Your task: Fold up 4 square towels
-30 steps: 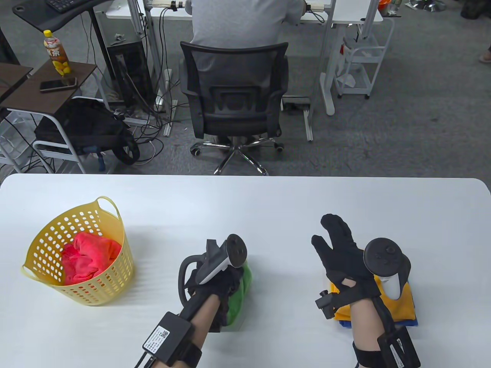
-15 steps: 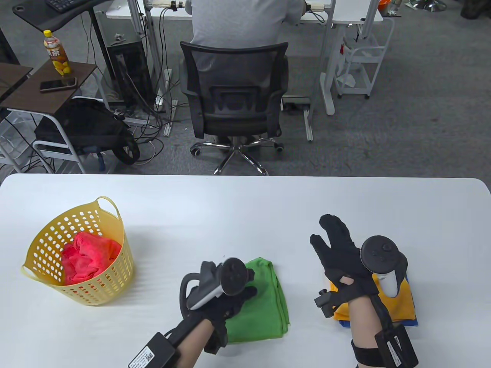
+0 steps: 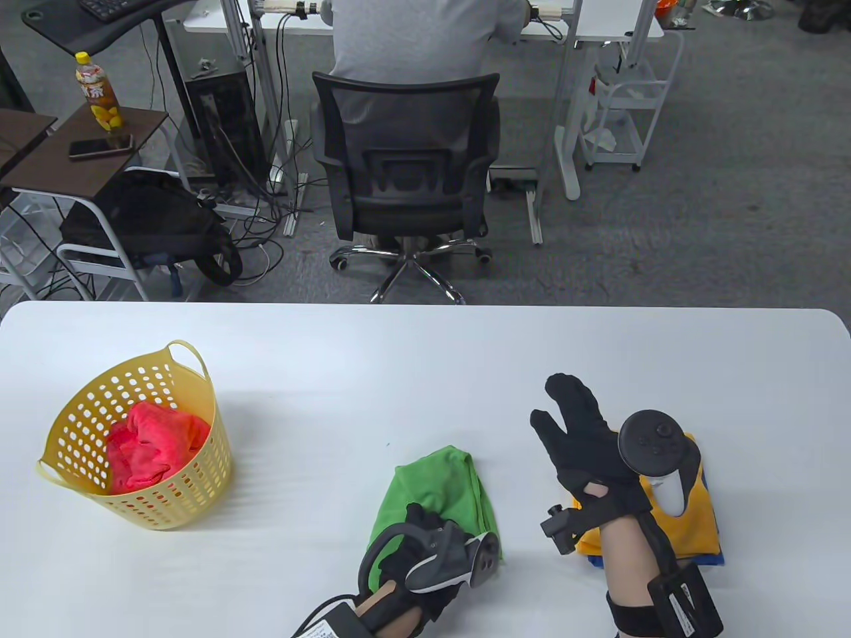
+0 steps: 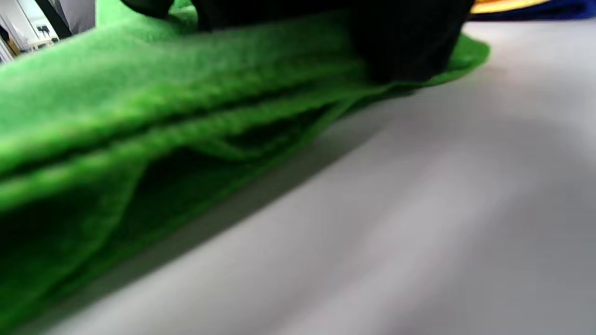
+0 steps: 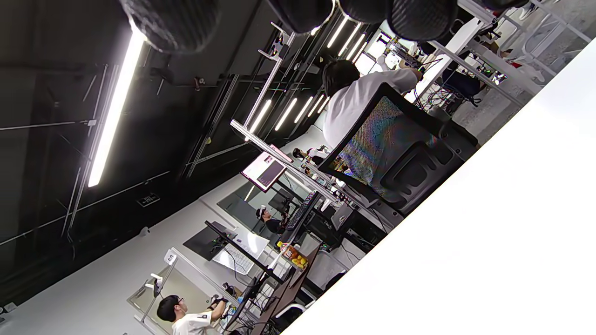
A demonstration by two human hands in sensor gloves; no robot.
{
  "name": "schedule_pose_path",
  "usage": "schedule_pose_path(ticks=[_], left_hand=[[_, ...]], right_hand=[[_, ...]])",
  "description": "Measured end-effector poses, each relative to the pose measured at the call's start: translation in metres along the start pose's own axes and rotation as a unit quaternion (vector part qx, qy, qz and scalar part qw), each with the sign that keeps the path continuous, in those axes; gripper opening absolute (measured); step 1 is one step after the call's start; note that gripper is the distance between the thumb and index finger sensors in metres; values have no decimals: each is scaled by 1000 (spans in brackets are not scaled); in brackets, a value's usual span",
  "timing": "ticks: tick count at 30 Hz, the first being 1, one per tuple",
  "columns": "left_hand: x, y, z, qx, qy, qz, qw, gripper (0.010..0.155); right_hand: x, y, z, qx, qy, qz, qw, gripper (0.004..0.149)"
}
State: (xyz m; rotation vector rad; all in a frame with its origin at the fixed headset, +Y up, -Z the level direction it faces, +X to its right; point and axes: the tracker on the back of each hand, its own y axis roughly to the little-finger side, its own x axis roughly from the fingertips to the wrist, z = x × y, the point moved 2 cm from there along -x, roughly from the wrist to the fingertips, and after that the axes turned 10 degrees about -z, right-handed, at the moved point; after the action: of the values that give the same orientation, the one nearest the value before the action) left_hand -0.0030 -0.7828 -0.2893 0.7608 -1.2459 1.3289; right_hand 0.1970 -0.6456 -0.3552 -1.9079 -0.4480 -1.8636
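Observation:
A folded green towel (image 3: 439, 485) lies on the white table (image 3: 425, 359) near the front edge. My left hand (image 3: 425, 525) is at its near edge and grips it. In the left wrist view my black fingers (image 4: 409, 42) sit on the towel's layered edge (image 4: 139, 125). My right hand (image 3: 568, 415) is open with its fingers spread, held above the table to the right of the green towel. Behind its wrist lies a folded yellow towel (image 3: 691, 525) on a blue one (image 3: 705, 560). A red towel (image 3: 149, 445) lies crumpled in the yellow basket (image 3: 193, 372).
The basket stands at the table's left. Beyond the far edge a person sits in a black office chair (image 3: 405, 166). The right wrist view shows only my fingertips (image 5: 177, 23), the table top (image 5: 489, 232) and the room.
My left hand flipped the green towel over to the right, pressed on it, then slid back to its near edge. My right hand rose slightly and drifted left.

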Motion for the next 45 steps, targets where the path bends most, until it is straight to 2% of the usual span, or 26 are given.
schedule_pose_path(ticks=[4,9,12,14,16,18,19,20,21,23,25,27,29,32,36,37,39,41,43,45], left_hand=[[-3,6,-5,36,28,1,999,41],[-4,23,-12,101,10,-16,995,41],[-4,43,-20,172,8,-27,985,41],[-3,57,-28,212,-2,-43,976,41],[-2,69,-32,238,3,-49,970,41],[-1,79,-35,271,-2,-63,960,41],[-1,85,-35,288,-8,-70,955,42],[0,90,-35,308,-13,-80,948,42],[0,94,-35,323,-18,-89,942,42],[2,104,-33,359,-35,-108,926,42],[3,109,-31,378,-36,-110,919,42],[5,110,-31,387,-43,-102,916,42],[8,107,-32,376,-57,-84,921,41],[11,104,-37,340,-81,-77,934,40],[14,103,-42,338,-98,-80,932,45],[15,104,-42,350,-91,-74,929,46],[15,105,-42,385,-78,-64,917,45],[14,103,-40,418,-52,-36,906,58],[14,103,-38,427,-49,-41,902,74],[14,103,-40,409,-59,-56,909,73]], right_hand=[[-1,1,0,-1,-3,-2,1000,76],[-1,1,0,-2,-8,-3,1000,75],[-2,2,-4,10,-16,-8,1000,75],[-4,5,-11,37,-40,-29,998,74],[-9,13,-26,67,-86,-62,992,73],[-14,28,-48,115,-148,-118,975,70],[-16,36,-61,136,-197,-144,960,69],[-18,49,-81,157,-272,-179,932,69],[-18,56,-92,152,-313,-191,918,70],[-16,72,-122,75,-390,-217,892,72],[-14,76,-136,6,-423,-232,876,75],[-14,76,-141,-44,-428,-229,873,78],[-14,76,-142,-109,-393,-248,879,79],[-11,74,-143,-130,-396,-256,872,77],[-12,67,-141,-123,-410,-231,874,55],[-13,64,-141,-126,-402,-216,881,51],[-13,59,-140,-127,-410,-205,880,46],[-14,54,-142,-132,-410,-174,885,45],[-14,49,-141,-123,-405,-158,892,45],[-13,44,-142,-105,-400,-127,902,45]])
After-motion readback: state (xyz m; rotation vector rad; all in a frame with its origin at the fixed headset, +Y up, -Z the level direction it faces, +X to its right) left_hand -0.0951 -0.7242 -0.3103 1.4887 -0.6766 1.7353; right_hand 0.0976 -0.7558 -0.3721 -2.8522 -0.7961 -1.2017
